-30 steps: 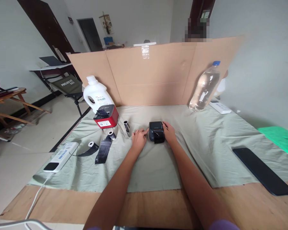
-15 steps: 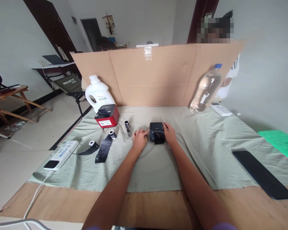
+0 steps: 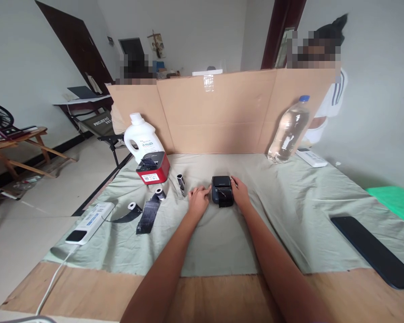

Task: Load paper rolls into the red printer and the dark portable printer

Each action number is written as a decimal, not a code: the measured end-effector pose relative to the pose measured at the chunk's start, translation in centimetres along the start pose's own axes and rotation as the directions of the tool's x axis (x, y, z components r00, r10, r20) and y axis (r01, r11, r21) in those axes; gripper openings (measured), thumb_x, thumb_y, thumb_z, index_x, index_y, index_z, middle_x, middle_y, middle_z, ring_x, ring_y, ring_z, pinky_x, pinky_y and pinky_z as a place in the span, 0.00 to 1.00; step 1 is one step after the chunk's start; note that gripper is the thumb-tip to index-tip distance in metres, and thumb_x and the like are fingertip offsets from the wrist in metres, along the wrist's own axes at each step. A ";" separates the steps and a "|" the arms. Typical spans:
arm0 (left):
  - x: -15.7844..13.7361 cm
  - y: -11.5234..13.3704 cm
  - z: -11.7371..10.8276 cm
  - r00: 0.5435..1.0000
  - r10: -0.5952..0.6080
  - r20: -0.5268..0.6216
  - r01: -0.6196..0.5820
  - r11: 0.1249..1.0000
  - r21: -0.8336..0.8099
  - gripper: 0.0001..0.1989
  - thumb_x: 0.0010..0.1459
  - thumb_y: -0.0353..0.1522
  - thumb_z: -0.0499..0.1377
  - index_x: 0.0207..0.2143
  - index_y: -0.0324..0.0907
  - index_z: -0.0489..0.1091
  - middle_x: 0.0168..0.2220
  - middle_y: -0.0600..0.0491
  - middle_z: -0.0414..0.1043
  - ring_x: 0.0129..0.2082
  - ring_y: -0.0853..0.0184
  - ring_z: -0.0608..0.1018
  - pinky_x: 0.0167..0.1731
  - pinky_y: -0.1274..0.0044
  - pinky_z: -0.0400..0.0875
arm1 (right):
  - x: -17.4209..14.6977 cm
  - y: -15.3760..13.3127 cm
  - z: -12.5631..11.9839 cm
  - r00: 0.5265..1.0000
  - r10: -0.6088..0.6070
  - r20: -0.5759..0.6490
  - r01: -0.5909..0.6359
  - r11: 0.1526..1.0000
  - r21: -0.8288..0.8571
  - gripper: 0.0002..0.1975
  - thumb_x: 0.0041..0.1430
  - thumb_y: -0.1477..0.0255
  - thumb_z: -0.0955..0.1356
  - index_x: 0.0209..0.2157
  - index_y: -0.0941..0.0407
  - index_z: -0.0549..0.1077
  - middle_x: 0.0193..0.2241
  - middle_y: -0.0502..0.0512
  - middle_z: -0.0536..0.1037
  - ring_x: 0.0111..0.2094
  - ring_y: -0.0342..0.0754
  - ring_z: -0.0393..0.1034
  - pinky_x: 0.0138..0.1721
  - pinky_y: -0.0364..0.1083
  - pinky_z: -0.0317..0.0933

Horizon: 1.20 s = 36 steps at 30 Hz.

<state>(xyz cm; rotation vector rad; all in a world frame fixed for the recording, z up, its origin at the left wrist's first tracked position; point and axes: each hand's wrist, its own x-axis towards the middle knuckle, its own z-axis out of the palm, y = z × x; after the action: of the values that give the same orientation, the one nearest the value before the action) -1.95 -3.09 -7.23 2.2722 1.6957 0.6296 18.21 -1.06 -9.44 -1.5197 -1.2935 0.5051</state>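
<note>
Near the middle of the grey-green cloth [image 3: 218,251] we see a small black device [image 3: 221,183], its glossy black strip [image 3: 226,198] hanging over the side nearest us. Our right hand [image 3: 239,192] lies against the device's right side with its fingers bent along the edge; we cannot tell how firmly it grips. Our left hand [image 3: 199,200] rests on the cloth at the other side, holding nothing, its index finger stretched out to the device's left edge; we cannot make out whether it presses. Left of that hand we find a short black roll [image 3: 181,183] standing up, then two more rolls lower down, one [image 3: 160,193] with a wide black tail spread on the cloth, the other [image 3: 132,207] with a curling one. Beyond these we see a red and black box [image 3: 156,169] just in front of a white jug [image 3: 143,138], and a long white unit [image 3: 90,222] with a cord nearer us. On our right lie a dark flat slab [image 3: 373,251] and, farther back, a clear bottle [image 3: 290,130] with a blue cap, before the cardboard panel [image 3: 215,107]. Two people are partly visible behind the panel.
</note>
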 end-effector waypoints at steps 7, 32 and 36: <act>0.0 -0.1 0.2 1.000 -0.015 -0.006 0.014 0.998 -0.058 0.26 0.64 0.24 0.48 0.57 0.55 0.73 0.42 0.51 0.76 0.48 0.60 0.71 0.52 0.66 0.58 | -0.2 -0.7 -0.3 0.999 0.043 0.017 -0.043 0.999 -0.017 0.24 0.65 0.65 0.59 0.55 0.61 0.73 0.52 0.64 0.77 0.55 0.55 0.70 0.60 0.55 0.60; 1.4 -2.0 0.9 0.995 -0.101 -0.019 0.077 0.855 -0.512 0.25 0.57 0.22 0.54 0.51 0.52 0.78 0.53 0.57 0.76 0.58 0.59 0.74 0.67 0.57 0.55 | -0.4 -0.9 -0.1 0.995 0.088 0.044 -0.091 0.993 0.074 0.21 0.65 0.67 0.60 0.55 0.58 0.71 0.50 0.62 0.78 0.48 0.51 0.75 0.52 0.49 0.66; 1.4 -2.4 1.3 0.995 -0.082 -0.048 0.031 0.756 -0.654 0.21 0.60 0.27 0.55 0.53 0.48 0.76 0.51 0.55 0.78 0.55 0.61 0.77 0.63 0.65 0.65 | -0.5 -0.9 0.0 0.994 0.102 0.035 -0.107 0.979 0.176 0.21 0.61 0.67 0.61 0.54 0.58 0.71 0.50 0.61 0.77 0.37 0.48 0.75 0.42 0.47 0.69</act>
<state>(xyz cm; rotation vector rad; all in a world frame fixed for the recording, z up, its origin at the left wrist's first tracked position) -3.07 -0.94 -9.14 1.6983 1.2740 1.1010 17.66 -1.62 -8.76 -1.4404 -1.1595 0.6917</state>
